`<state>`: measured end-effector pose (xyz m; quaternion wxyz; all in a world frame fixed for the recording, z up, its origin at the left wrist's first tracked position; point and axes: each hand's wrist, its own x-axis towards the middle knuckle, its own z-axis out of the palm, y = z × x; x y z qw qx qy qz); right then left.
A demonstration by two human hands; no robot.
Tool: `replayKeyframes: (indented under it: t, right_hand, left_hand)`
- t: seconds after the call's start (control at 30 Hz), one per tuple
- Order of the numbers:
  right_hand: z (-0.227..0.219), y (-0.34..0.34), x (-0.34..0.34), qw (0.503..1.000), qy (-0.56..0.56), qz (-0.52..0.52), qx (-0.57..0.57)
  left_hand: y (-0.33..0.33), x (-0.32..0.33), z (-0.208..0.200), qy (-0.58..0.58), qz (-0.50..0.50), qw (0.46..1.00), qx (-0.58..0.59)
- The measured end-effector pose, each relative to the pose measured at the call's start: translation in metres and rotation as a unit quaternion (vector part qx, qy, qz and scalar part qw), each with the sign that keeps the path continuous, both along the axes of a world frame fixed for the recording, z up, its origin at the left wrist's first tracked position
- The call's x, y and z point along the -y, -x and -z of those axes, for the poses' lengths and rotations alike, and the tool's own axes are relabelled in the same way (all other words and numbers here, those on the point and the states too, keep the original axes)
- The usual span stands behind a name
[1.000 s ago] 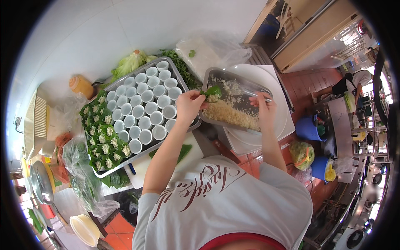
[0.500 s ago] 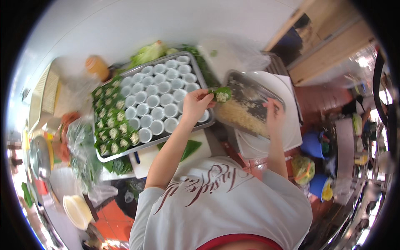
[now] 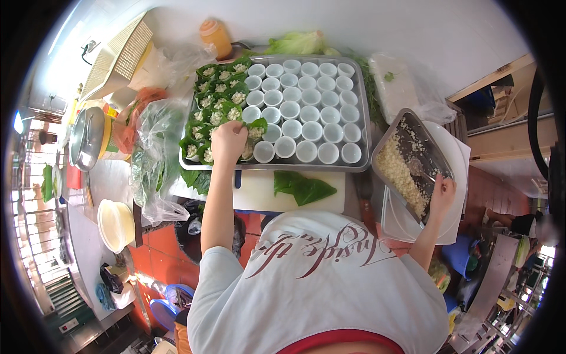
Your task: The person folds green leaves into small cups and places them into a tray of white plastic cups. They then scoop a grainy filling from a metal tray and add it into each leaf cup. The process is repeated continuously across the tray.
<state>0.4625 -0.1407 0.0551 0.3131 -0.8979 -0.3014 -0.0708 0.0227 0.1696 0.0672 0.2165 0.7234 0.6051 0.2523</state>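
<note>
My left hand (image 3: 230, 140) is over the left part of the metal tray (image 3: 364, 135), its fingers closed at the edge of a green leaf cup with pale chopped filling (image 3: 257, 131). Its fingertips are partly hidden. Rows of filled leaf cups (image 3: 206, 101) stand around and beyond that hand, and small white cups (image 3: 289, 110) fill the rest of the tray. To the right, my right hand (image 3: 442, 192) grips a spoon (image 3: 420, 171), whose bowl rests in a metal pan (image 3: 407, 113) of pale chopped food (image 3: 396, 168).
A white cutting board (image 3: 259, 190) with green leaves (image 3: 303, 186) lies before the tray. A knife (image 3: 367, 203) lies to its right. Plastic bags of greens (image 3: 154, 153) stand at the left. Lettuce (image 3: 298, 43) and an orange-yellow jar (image 3: 215, 39) are behind the tray.
My left hand has carried the leaf cup leftward from beside the pan to the filled rows in the tray. My right hand stays by the pan. The whole view has shifted.
</note>
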Motion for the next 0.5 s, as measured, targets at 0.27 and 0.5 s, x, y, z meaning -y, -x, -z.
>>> replayKeyframes:
  t: [0.27,0.5]
  right_hand:
    - [-0.002,0.001,-0.004,0.998,0.007,-0.034,-0.060]
    - [-0.016,0.025,-0.005,0.981,0.083,-0.032,0.171]
  left_hand:
    - [-0.003,0.006,0.009,-0.084,0.037,0.984,-0.151]
    - [-0.014,0.074,-0.012,-0.116,0.198,0.973,0.040]
